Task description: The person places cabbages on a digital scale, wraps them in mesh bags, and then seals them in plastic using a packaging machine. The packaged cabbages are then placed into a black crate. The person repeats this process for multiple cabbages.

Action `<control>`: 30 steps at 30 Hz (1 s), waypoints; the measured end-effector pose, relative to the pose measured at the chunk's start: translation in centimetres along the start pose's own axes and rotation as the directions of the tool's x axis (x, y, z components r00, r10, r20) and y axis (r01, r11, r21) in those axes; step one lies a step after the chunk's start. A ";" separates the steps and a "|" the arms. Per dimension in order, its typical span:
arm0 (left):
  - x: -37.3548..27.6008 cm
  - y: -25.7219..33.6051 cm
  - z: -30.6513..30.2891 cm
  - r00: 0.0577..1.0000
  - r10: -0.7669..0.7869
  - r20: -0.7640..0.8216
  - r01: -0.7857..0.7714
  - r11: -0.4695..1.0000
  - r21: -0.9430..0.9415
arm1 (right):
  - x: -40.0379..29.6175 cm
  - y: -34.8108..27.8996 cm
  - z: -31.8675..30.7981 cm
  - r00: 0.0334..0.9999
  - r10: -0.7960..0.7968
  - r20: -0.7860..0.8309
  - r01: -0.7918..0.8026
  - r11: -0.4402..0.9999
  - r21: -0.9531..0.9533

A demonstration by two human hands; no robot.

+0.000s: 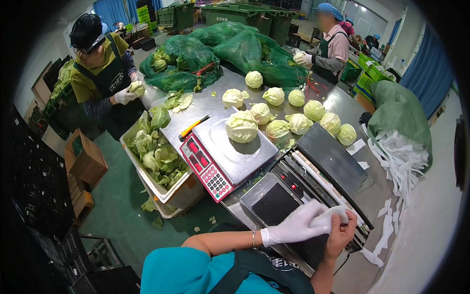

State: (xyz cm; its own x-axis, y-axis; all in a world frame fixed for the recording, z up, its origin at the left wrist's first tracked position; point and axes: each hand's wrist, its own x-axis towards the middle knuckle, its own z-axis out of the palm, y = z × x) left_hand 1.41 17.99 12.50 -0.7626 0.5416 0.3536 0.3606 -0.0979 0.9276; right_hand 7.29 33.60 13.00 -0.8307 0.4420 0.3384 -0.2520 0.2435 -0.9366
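Note:
My left hand (299,224), in a thin white glove, is over the front of a film wrapping machine (279,200). My bare right hand (339,231) pinches a small white piece (337,213), perhaps foam netting or a glove, near the left hand's fingers. Whether the left hand grips it too, I cannot tell. A trimmed cabbage (241,126) rests on the steel pan of a digital scale (216,180) with a red keypad panel. Behind and right of it, several trimmed cabbages (301,124) lie on the steel table (205,104). A yellow and black utility knife (194,126) lies beside the scale.
A white bin (165,194) of cabbage leaves stands left of the scale. Green mesh sacks (183,58) lie across the table's far side. Two co-workers (106,77) (328,47) each handle a cabbage. White strips (398,154) spill from a green sack at the right. A cardboard box (88,158) stands left.

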 end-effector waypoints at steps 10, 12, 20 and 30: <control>0.6 0.2 -5.4 0.983 -0.016 0.181 0.130 0.760 -0.636 | 0.6 -2.0 6.1 0.919 -0.378 0.114 0.391 0.834 -0.390; 0.4 0.1 -6.4 0.952 -0.094 0.292 0.292 0.571 -0.767 | 1.4 -2.1 7.0 0.872 -0.478 0.100 0.484 0.819 -0.307; -1.6 -5.2 -9.9 0.993 -0.113 -0.029 0.084 0.866 -0.493 | 3.5 -1.9 8.0 0.816 0.408 0.410 -0.557 0.744 0.368; -8.4 -6.7 -18.5 0.825 -0.337 0.453 0.556 0.346 -0.756 | 5.1 1.7 11.3 0.607 0.283 0.742 -0.707 0.619 0.343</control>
State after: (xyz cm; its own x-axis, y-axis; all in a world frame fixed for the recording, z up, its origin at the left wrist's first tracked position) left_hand -4.58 -1.35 5.56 -0.5074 0.8584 -0.0754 -0.7053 -0.3635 0.6086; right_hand -2.95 26.45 12.13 -0.9444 -0.3034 -0.1269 0.2612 -0.4575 -0.8500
